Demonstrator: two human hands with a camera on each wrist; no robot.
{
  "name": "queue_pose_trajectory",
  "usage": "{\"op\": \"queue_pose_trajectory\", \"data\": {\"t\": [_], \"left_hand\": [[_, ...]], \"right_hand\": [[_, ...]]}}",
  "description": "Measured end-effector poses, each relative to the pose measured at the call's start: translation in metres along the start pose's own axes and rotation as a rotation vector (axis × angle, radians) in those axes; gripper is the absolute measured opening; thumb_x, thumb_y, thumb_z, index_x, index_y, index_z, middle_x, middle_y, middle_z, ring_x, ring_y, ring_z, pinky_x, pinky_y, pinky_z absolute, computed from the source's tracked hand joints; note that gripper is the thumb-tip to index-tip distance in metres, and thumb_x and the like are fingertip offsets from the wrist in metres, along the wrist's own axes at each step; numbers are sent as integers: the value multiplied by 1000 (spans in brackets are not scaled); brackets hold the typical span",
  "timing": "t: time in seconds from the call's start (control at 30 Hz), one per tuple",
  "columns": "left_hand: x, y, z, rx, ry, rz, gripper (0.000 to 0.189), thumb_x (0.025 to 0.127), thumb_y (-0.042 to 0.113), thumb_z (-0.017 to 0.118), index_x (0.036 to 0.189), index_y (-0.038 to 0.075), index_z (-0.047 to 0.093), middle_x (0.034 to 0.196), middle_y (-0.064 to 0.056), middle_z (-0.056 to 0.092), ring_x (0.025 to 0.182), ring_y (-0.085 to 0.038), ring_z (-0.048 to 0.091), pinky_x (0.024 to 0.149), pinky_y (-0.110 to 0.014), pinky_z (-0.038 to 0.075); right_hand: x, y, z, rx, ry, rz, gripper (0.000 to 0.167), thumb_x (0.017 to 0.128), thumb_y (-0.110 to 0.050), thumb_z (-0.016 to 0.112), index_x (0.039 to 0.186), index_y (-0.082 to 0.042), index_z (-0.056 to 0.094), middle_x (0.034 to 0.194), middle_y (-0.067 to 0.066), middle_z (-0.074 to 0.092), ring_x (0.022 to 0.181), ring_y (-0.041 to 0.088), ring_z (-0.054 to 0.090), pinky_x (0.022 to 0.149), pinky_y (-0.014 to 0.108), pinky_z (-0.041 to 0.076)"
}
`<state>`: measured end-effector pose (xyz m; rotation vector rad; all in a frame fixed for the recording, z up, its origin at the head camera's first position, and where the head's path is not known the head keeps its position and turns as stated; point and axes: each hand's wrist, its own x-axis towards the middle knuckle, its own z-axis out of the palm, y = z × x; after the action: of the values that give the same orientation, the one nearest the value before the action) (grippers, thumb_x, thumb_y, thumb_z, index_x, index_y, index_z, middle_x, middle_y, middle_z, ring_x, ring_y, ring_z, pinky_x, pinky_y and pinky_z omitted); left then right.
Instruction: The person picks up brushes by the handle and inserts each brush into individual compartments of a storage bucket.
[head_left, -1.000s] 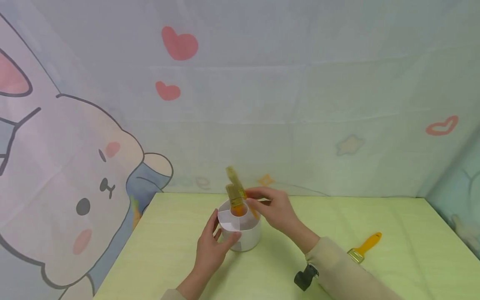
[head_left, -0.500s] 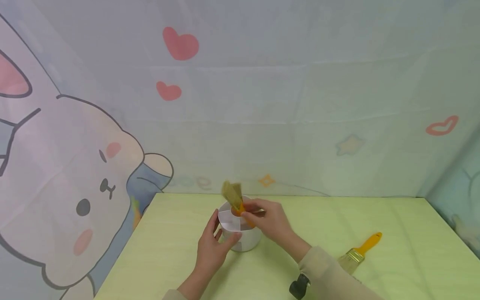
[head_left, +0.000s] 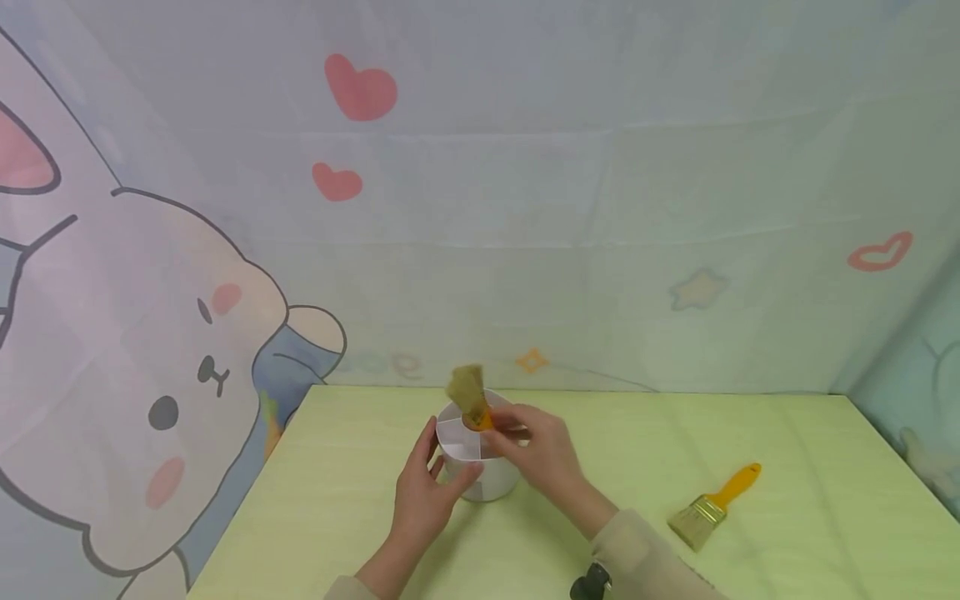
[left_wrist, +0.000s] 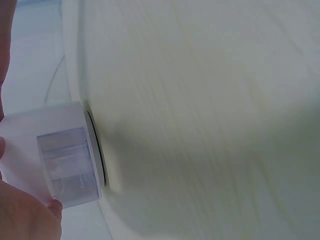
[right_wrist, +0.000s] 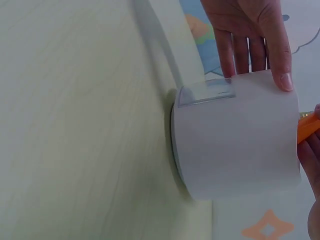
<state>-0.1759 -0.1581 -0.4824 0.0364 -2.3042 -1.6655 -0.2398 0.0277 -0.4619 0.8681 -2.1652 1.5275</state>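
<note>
A white round organizer (head_left: 491, 482) with divided compartments and a round central well stands upright on the table. My left hand (head_left: 423, 500) holds its left side, thumb in front and fingers behind. My right hand (head_left: 543, 454) pinches the orange handle of a paintbrush (right_wrist: 307, 127) over the organizer's right rim, bristles up and leaning left. Another paintbrush stands in the central well; the bristles of the two overlap in the head view. In the left wrist view a clear window (left_wrist: 70, 167) shows on the organizer's wall.
A third paintbrush (head_left: 716, 506) with an orange handle lies on the pale green table (head_left: 337, 467) at the right, near the right sleeve (head_left: 637, 554). Behind the table hangs a printed cloth (head_left: 525, 208) with a cartoon rabbit and hearts.
My right hand has moved down and slightly forward to the left, lowering the paintbrush so its bristles meet those of the other. The left hand and organizer have stayed put.
</note>
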Motion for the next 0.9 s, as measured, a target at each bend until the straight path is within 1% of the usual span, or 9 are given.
{"op": "queue_pose_trajectory", "data": {"t": [0.13, 0.23, 0.5, 0.7, 0.77, 0.9], "left_hand": [[1, 0, 0, 0, -1, 3, 94, 91, 18, 89, 164, -3, 34, 165, -23, 44, 153, -42, 41, 121, -49, 46], [1, 0, 0, 4, 0, 5, 94, 91, 18, 89, 164, -3, 34, 164, -23, 45, 152, -42, 42, 120, -49, 46], [0, -1, -1, 1, -12, -4, 94, 92, 19, 87, 165, -3, 32, 165, -24, 43, 154, -42, 40, 121, -48, 46], [0, -3, 0, -4, -15, 1, 93, 93, 19, 87, 165, -2, 32, 167, -22, 41, 154, -41, 39, 121, -47, 47], [0, -3, 0, -1, -15, 1, 93, 93, 19, 87, 165, -2, 33, 167, -22, 41, 154, -41, 40, 121, -47, 47], [-1, -3, 0, 6, -15, -2, 93, 92, 19, 87, 165, -2, 33, 166, -22, 41, 154, -42, 40, 121, -49, 46]], "right_hand": [[-4, 2, 1, -28, 12, 0, 27, 86, -3, 89, 111, -5, 78, 105, 9, 81, 90, 27, 80, 79, 21, 66], [-4, 2, 1, -56, 7, -17, 29, 85, -4, 90, 111, -4, 78, 104, 9, 81, 89, 26, 79, 78, 22, 67], [-5, 6, 1, -24, -27, -39, 39, 84, -3, 91, 120, -4, 76, 110, 9, 80, 94, 25, 79, 82, 26, 68], [-5, 7, -4, -64, -26, -49, 41, 83, -6, 92, 120, -6, 75, 110, 7, 79, 96, 26, 78, 82, 25, 68], [-5, 7, -6, -71, -25, -50, 42, 82, -7, 93, 120, -5, 75, 112, 8, 79, 98, 27, 78, 83, 25, 67], [-7, 4, -11, -58, -47, -59, 49, 81, -3, 93, 125, -1, 73, 114, 11, 77, 100, 29, 77, 86, 27, 68]]}}
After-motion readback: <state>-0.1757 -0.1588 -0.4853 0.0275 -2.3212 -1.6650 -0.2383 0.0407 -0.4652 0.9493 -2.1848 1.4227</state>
